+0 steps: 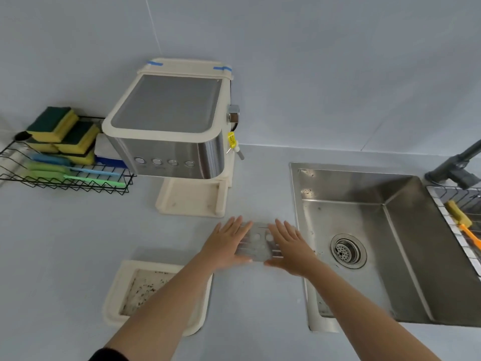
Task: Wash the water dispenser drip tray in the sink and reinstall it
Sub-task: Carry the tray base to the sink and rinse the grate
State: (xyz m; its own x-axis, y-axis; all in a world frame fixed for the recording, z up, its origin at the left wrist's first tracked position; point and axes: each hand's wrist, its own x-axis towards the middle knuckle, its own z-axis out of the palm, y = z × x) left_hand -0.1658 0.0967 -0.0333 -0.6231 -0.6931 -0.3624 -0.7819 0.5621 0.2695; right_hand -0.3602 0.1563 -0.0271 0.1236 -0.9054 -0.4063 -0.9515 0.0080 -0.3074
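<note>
The cream plastic drip tray (pixel 122 280) lies on the counter at lower left, its inside speckled with dark grime, and my left forearm crosses over it. Its perforated metal grate (pixel 260 243) sits apart from it, low over the counter beside the sink's left rim. My left hand (pixel 229 243) covers the grate's left end and my right hand (pixel 289 247) covers its right end. On both hands the fingers lie straight on top and the thumbs are at the near edge. The water dispenser (pixel 169 131) stands behind, its cream base slot (pixel 190 201) bare.
A steel sink (pixel 377 246) with a drain strainer lies to the right, with a dark faucet (pixel 458 168) at its far right corner. Across the sink's right side is a wire rack (pixel 458 230) holding a yellow sponge. A black wire basket (pixel 65 162) of sponges and brushes stands left of the dispenser.
</note>
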